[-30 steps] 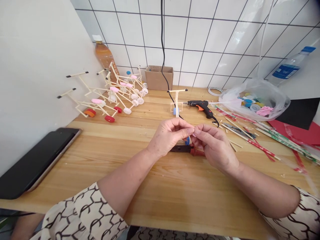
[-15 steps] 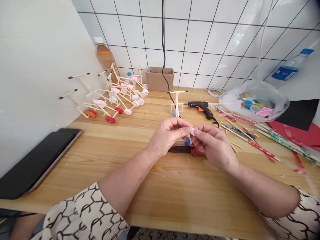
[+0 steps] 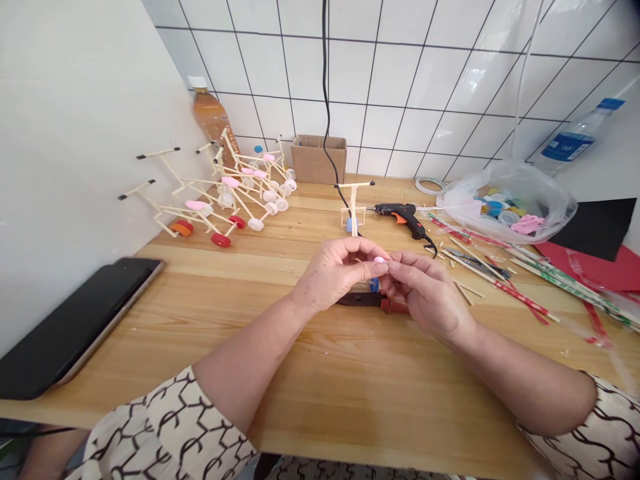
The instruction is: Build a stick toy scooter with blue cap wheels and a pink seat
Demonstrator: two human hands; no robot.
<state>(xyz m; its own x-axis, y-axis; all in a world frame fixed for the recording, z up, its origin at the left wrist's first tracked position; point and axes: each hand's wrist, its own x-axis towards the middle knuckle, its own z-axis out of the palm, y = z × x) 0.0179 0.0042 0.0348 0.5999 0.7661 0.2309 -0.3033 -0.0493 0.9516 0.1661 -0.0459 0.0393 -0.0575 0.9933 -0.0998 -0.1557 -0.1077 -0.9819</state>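
My left hand (image 3: 335, 273) and my right hand (image 3: 425, 293) meet fingertip to fingertip above the middle of the wooden table (image 3: 310, 373). Both pinch a small pink piece (image 3: 380, 261) between thumbs and forefingers. A half-built stick frame (image 3: 354, 208) with a blue cap stands just behind the hands. Under the hands lie pliers with red handles (image 3: 373, 301) and a small blue cap (image 3: 373, 285).
Several finished stick bicycles with cap wheels (image 3: 225, 200) stand at the back left. A glue gun (image 3: 406, 217) lies behind the hands, its cable running up the wall. A bag of caps (image 3: 507, 200), chopsticks (image 3: 505, 280), red and black sheets sit right. A phone (image 3: 65, 327) lies left.
The hands stay together at the same spot; the fingers have shifted slightly on the pink piece, which now shows between the fingertips.
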